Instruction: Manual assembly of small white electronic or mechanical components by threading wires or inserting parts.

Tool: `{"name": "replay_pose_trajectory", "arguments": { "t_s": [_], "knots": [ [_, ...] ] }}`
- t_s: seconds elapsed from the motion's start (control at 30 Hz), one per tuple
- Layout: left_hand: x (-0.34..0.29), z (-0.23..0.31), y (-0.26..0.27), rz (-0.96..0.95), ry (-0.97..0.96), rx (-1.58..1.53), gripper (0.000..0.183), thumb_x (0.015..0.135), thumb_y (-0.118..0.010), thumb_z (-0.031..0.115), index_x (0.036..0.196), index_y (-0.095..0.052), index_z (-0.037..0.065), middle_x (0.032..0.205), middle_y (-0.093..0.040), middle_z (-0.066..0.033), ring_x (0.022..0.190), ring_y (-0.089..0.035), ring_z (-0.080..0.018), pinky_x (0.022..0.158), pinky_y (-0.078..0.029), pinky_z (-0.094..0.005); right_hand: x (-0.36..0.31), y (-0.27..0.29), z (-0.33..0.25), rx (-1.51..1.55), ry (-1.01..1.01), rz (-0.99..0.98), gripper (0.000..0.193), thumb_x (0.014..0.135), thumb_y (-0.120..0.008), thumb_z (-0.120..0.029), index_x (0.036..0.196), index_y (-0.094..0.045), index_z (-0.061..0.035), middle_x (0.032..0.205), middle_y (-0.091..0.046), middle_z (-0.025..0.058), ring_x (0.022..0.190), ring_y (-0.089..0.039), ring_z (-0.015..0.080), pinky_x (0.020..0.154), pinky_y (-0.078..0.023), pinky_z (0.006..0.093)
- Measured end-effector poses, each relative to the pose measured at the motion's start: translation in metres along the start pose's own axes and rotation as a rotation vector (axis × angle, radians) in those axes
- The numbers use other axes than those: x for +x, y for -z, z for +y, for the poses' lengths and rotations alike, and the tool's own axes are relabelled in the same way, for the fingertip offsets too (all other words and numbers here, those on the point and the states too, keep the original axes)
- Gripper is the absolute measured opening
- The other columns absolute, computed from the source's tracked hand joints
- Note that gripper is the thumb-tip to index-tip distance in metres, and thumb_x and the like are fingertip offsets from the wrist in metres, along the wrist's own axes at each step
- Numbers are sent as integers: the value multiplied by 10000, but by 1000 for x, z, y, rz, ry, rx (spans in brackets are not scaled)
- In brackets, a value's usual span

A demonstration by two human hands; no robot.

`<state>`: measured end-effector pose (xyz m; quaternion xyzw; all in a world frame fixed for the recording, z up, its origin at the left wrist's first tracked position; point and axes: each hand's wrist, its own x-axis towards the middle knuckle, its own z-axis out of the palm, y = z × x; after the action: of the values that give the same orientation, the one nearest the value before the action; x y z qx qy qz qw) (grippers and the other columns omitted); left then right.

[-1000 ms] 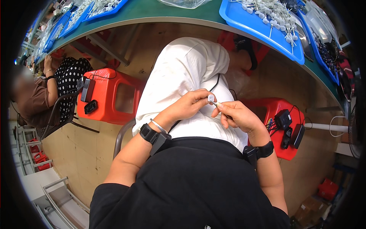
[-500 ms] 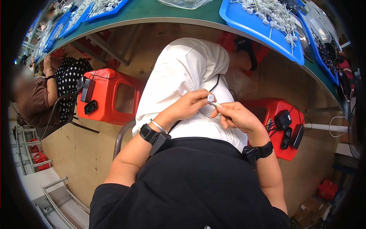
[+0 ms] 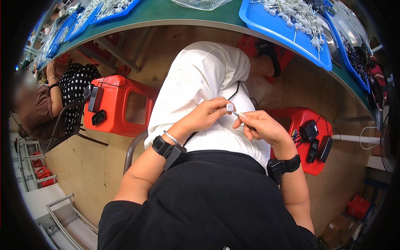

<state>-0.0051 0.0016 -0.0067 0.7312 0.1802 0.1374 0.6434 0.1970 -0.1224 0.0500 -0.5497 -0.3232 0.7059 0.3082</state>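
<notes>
Above my lap, my left hand (image 3: 208, 113) pinches a small white plastic piece (image 3: 229, 107) between thumb and fingertips. My right hand (image 3: 261, 126) grips a thin, dark metal tool (image 3: 236, 113), whose tip meets the white piece; the exact kind of tool is too small to make out. Both hands are closed and almost meet over my white trousers (image 3: 200, 75).
A green table (image 3: 187, 14) runs across the top, bearing a blue tray (image 3: 266, 23) of white-headed pieces on thin stems. Red stools (image 3: 112, 118) with small black devices stand on both sides. At the left sits another person (image 3: 41, 100).
My right hand has shifted very slightly, and the tool's angle at the white piece has changed a little. My left hand stays nearly still.
</notes>
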Motion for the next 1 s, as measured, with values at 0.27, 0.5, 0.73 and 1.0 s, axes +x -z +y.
{"name": "replay_pose_trajectory", "arguments": {
  "t_s": [0.27, 0.5, 0.73, 1.0],
  "knots": [
    [0, 1, -1, 10, -32, 34, 196, 1038, -531, 125, 1123, -661, 7, 1020, -638, -66, 990, -598, -148, 883, -462, -287, 2, -1, 1, -7, -12, -1, 404, 1068, -481, -342, 1055, -696, 0, 581, -573, 14, 410, -311, 11, 396, -227, 206],
    [1, 0, -2, 6, -65, 90, 201, 1039, -533, 137, 1115, -665, 6, 1016, -640, -77, 970, -602, -169, 879, -464, -290, 3, -3, 2, -36, -34, 8, 403, 1073, -472, -334, 1052, -693, 3, 579, -572, 14, 409, -315, 11, 401, -239, 206],
    [0, -2, -1, -1, -42, 57, 201, 1039, -532, 133, 1121, -661, 2, 1021, -644, -71, 987, -602, -157, 882, -467, -291, 4, -3, 3, -26, -21, -9, 399, 1074, -472, -331, 1047, -693, 1, 576, -568, 10, 416, -339, 13, 406, -249, 203],
    [1, -1, -1, -1, -26, 39, 198, 1038, -533, 127, 1127, -658, 3, 1022, -647, -67, 990, -606, -150, 891, -472, -295, 5, -4, 4, -45, 4, 8, 386, 1070, -484, -329, 1032, -702, -12, 568, -560, -7, 437, -368, 15, 424, -271, 202]
  ]
}}
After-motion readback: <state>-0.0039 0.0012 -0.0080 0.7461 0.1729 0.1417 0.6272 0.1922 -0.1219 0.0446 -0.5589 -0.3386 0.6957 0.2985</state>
